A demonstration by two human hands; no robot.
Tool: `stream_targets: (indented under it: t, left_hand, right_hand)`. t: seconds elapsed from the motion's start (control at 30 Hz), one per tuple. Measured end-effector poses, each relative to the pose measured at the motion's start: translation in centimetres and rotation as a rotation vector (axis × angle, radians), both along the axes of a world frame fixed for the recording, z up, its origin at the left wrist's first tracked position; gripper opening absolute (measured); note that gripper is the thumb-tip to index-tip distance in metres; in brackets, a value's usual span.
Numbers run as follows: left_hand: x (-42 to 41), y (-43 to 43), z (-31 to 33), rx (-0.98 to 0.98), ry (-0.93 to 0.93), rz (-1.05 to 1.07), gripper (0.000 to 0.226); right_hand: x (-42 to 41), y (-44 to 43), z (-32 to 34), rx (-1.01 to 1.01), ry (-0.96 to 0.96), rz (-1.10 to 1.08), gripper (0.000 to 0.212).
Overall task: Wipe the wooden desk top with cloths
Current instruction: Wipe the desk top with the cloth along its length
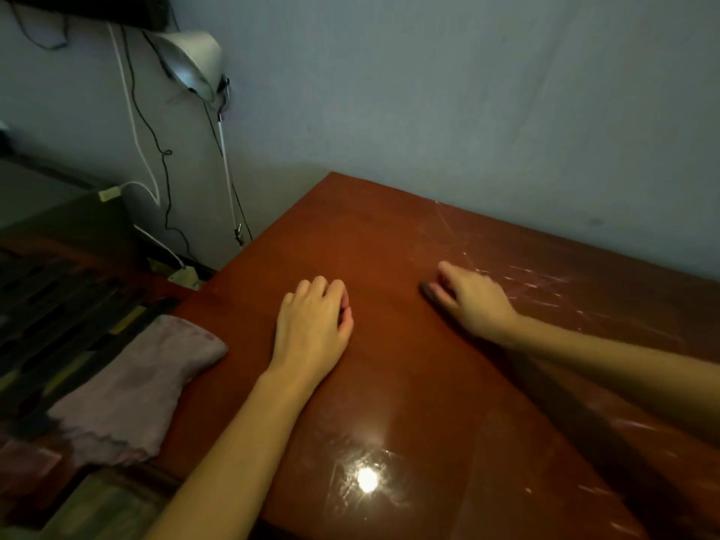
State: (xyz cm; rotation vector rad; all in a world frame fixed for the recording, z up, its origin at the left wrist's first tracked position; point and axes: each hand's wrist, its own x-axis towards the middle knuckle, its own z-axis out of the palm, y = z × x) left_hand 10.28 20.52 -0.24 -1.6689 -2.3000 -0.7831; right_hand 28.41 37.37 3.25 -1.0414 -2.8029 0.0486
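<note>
Glare point(367, 479) from an overhead light sits on the near part of the glossy red-brown worktop point(389, 228), and both bare forearms reach out over it. At the worktop's left edge lies a mauve cloth point(132, 387), crumpled, partly on the wood and partly hanging off over a dark patterned surface point(58, 298) beside it; no hand touches it.

Further in, the left hand point(311, 325) rests knuckles-up near the middle of the worktop, its fingers point(335, 290) loosely curled under and holding nothing that I can see. The right hand point(473, 296) is stretched further forward and well apart from it, fingers fairly straight and laid on the wood, gripping nothing. A small dark patch point(427, 292) lies at their tips, too blurred to tell whether it is an object or a shadow. Pale streaks and scratches point(545, 282) mark the far right of the wood. Behind stands a grey wall with a lamp point(193, 60) and hanging cables point(156, 150).

As neither hand has a cloth, wiping seems not to be under way; the hands look to be feeling or steadying on the surface. The next move probably calls for the left hand to draw back to the cloth, grip it, spread it flat and press it across the wood, the streaked far side most of all.
</note>
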Motion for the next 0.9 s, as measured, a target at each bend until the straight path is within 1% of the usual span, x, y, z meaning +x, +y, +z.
stream_targets:
  t: [0.1, 0.17, 0.2, 0.27, 0.37, 0.43, 0.5, 0.57, 0.67, 0.73, 0.8, 0.83, 0.9]
  left_hand:
    - [-0.1, 0.0, 0.0, -0.009, -0.01, -0.004, 0.004]
    - [-0.1, -0.1, 0.0, -0.006, -0.012, -0.003, 0.004]
    - [-0.1, -0.1, 0.0, -0.003, -0.01, -0.001, 0.004]
    - [-0.1, -0.2, 0.1, -0.007, -0.002, 0.005, 0.005]
    - [-0.1, -0.2, 0.0, -0.004, 0.012, 0.008, 0.006]
    - [-0.1, -0.1, 0.0, -0.012, 0.008, 0.006, 0.006]
    - [-0.2, -0.1, -0.1, -0.025, -0.007, 0.004, 0.005]
    - [-0.2, 0.0, -0.1, -0.029, -0.016, -0.002, 0.005]
    - [-0.2, -0.1, 0.0, -0.038, -0.025, 0.003, 0.005]
    - [-0.1, -0.2, 0.1, -0.038, -0.025, 0.004, 0.004]
    - [-0.2, -0.2, 0.1, -0.029, -0.019, 0.003, 0.005]
    - [-0.2, -0.2, 0.1, -0.031, -0.016, 0.005, 0.005]
    - [-0.2, -0.3, 0.2, -0.04, -0.016, 0.011, 0.005]
  right_hand:
    - [-3.3, 3.7, -0.6, 0.081, 0.068, -0.199, 0.023]
    - [-6.3, 3.3, -1.1, 0.088, 0.115, -0.239, 0.024]
    - [-7.5, 2.2, -1.3, 0.078, 0.131, -0.213, 0.024]
    - [-8.6, -1.1, -1.5, 0.057, 0.149, -0.081, 0.024]
    - [-5.9, -6.0, -1.3, 0.024, 0.155, 0.193, 0.021]
    - [-3.3, -6.9, -0.7, -0.042, 0.138, 0.256, 0.018]
    - [-1.7, -5.2, -0.4, -0.062, 0.121, 0.184, 0.018]
    - [-1.5, -1.8, -0.3, -0.041, 0.122, 0.044, 0.02]
    - [-3.3, 3.7, -0.4, 0.018, 0.156, -0.2, 0.023]
    - [-5.4, 5.5, -0.5, 0.039, 0.172, -0.296, 0.025]
    - [-7.6, 5.5, -0.7, 0.032, 0.168, -0.314, 0.028]
    - [-8.4, 4.8, -0.8, 0.026, 0.171, -0.289, 0.029]
    - [-8.9, 2.7, -1.1, 0.015, 0.175, -0.168, 0.029]
